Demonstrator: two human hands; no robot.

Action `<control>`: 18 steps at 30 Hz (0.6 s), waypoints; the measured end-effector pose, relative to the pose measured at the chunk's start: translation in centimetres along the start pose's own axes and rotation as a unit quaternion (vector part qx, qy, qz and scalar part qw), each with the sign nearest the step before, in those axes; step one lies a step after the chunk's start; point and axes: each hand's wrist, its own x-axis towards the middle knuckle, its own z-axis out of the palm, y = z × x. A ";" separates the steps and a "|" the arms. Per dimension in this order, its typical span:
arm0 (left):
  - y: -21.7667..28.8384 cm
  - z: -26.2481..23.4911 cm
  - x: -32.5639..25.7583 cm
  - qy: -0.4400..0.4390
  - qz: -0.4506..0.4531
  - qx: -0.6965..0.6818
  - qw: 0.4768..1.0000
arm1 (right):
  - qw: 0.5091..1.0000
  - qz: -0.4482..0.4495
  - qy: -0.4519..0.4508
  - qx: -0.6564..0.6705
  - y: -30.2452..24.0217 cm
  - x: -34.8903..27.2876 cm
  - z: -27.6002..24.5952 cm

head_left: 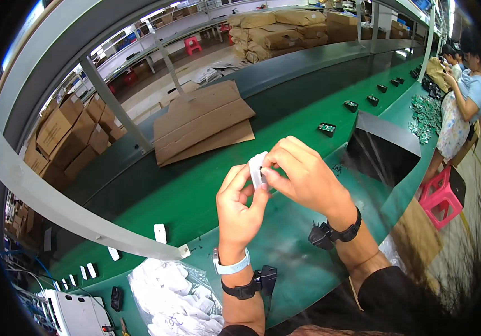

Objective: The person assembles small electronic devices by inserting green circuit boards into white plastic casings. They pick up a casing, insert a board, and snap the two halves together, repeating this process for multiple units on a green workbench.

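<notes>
Above the green work surface, both my hands meet at a small white plastic casing (256,169). My left hand (240,206) is closed around its lower part, with the thumb pressed along its side. The fingertips of my right hand (303,178) pinch its upper end from the right. A small dark spot shows beneath the right fingers; I cannot make out what it is. Close to my left forearm lies a clear plastic bag (176,297) full of white plastic parts. To the right of my hands stands a black open-sided bin (386,140).
A green conveyor belt (285,112) carries black trays with circuit boards (326,129) and white casings (160,233). Flat cardboard (204,120) lies across its far side. A grey metal frame (83,207) curves across the left. Two people work at far right, by a pink stool (441,196).
</notes>
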 end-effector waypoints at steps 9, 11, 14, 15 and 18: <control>-0.8 0.7 0.3 0.060 -0.048 -0.104 0.992 | 0.922 0.256 -0.036 0.288 0.5 -0.1 -0.4; -1.0 0.8 0.4 0.093 -0.060 -0.129 0.986 | 0.894 0.288 -0.005 0.342 0.7 -0.4 0.3; -1.3 0.9 0.4 0.108 -0.061 -0.144 0.982 | 0.866 0.322 0.009 0.382 0.7 -0.2 0.8; -1.4 1.1 0.4 0.112 -0.059 -0.137 0.982 | 0.859 0.334 0.008 0.389 0.7 -0.3 0.8; -1.9 1.1 0.6 0.119 -0.058 -0.128 0.983 | 0.844 0.345 0.015 0.410 1.0 -0.2 1.0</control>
